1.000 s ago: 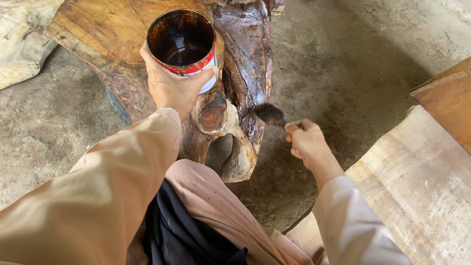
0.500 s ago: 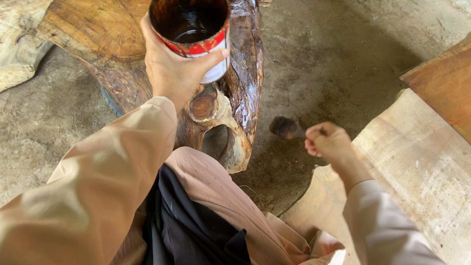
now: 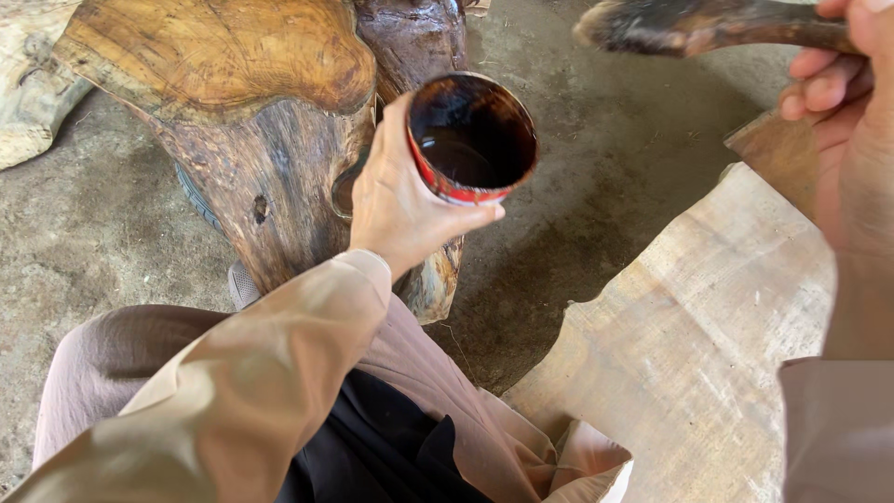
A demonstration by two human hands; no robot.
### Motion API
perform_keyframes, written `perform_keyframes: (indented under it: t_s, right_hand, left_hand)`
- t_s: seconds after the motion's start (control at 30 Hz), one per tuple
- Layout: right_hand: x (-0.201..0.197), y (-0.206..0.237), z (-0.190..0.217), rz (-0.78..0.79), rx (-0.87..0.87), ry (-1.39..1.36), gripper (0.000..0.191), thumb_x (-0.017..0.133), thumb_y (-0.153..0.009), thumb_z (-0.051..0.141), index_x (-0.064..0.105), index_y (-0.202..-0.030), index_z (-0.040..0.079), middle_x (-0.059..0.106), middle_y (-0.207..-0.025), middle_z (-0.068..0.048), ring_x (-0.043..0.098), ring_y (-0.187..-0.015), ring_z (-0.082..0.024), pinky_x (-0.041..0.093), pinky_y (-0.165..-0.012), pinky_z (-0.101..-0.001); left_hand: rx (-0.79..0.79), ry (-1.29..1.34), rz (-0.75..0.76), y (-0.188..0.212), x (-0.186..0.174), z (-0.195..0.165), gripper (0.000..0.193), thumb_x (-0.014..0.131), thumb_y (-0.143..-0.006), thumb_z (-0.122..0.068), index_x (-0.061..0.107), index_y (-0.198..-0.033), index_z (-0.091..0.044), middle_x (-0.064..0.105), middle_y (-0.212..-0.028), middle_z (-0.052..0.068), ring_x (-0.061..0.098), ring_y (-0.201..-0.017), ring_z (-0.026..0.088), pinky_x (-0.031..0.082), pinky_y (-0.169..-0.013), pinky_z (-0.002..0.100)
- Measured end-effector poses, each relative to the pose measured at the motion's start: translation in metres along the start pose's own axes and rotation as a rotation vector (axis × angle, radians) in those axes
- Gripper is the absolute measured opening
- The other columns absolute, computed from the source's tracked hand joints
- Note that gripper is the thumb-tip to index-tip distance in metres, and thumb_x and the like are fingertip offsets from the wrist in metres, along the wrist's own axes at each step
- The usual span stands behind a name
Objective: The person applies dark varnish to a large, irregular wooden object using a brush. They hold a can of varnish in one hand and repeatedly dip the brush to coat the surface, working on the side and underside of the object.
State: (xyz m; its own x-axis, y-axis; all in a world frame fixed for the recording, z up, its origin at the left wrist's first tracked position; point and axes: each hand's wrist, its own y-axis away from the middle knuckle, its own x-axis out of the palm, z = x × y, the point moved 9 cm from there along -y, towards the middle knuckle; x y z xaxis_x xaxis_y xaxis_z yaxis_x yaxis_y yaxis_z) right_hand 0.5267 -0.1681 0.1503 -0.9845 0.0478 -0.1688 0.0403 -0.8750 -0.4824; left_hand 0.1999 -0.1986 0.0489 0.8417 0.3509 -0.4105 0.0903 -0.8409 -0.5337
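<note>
You are reloading the brush, judging by how things sit. Your left hand (image 3: 396, 200) is wrapping around a red can (image 3: 472, 140) of dark stain, holding it up in front of the carved wooden stump (image 3: 251, 130). Your right hand (image 3: 852, 121) is gripping a dark-bristled brush (image 3: 689, 23), raised at the far right, above and right of the can. Next you would be lowering the bristles into the can's open mouth without tipping it.

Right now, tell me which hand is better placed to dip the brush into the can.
Right. The right hand already grips the brush, raised near the can; the left hand is wrapped around the can.
</note>
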Motion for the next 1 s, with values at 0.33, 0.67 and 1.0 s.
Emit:
perform_keyframes:
  t_s: [0.33,0.67,1.0]
  right_hand:
    - [0.106,0.073,-0.014,0.413,0.389,0.722,0.009,0.068,-0.095,0.017,0.076,-0.095,0.013,0.07,-0.066,-0.002,0.05,-0.049,-0.014,0.034,-0.042,-0.0311]
    - [0.093,0.086,-0.036,0.212,0.479,0.418,0.014,0.067,-0.091,0.018,0.073,-0.093,0.006,0.069,-0.072,-0.002,0.063,-0.063,-0.007,0.051,-0.056,-0.0241]
    - [0.06,0.111,-0.061,-0.002,0.582,-0.094,0.016,0.06,-0.101,0.014,0.068,-0.109,0.003,0.068,-0.088,-0.009,0.069,-0.082,-0.013,0.06,-0.077,-0.0284]
  left_hand:
    - [-0.125,0.002,0.17,0.053,0.054,-0.021,0.117,0.1,-0.046,-0.036,0.041,-0.143,-0.007,0.061,-0.129,0.017,0.062,-0.12,0.036,0.05,-0.102,0.044]
    - [-0.263,0.008,0.111,0.085,0.048,0.002,0.112,0.1,-0.048,-0.033,0.042,-0.141,-0.008,0.062,-0.128,0.014,0.063,-0.12,0.032,0.05,-0.099,0.042]
    - [-0.318,0.008,0.035,0.081,0.032,0.015,0.111,0.101,-0.049,-0.031,0.043,-0.141,-0.008,0.061,-0.131,0.013,0.061,-0.124,0.03,0.049,-0.103,0.041]
